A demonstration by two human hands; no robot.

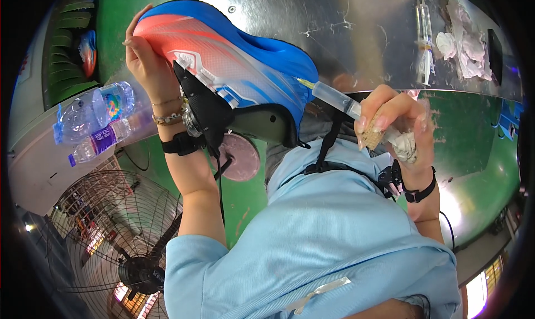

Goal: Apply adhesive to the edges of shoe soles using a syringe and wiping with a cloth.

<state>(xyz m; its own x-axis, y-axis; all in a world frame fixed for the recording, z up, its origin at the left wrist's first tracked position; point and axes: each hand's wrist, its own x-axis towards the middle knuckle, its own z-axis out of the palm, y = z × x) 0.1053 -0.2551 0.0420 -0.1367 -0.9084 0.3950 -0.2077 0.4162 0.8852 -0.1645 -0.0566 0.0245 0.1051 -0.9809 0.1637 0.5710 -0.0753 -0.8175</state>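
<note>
Shoe (234, 51): held at 11 o'clock, sole towards 12, opening towards 5; whether the metal table (379, 51) is touched cannot be told.
Left hand (146, 54): seen at 10 o'clock, its fingers wrapped round the toe.
Right hand (398, 118): seen near 2 to 3 o'clock, closed on the syringe (337, 100), with a tan block (370, 134) and a crumpled white wad (404, 145) also held.
Yellow tip (305, 83): pointed towards 10, apparently met by the heel edge.
Shoe handling: judged light; the mesh upper is expected to yield, the sole to be springier. Best gripped at toe and sole, with the printed side left unpressed.
Syringe handling: judged light, smooth and perhaps slippery; best held by the barrel, the slender tip being easily bent.
</note>
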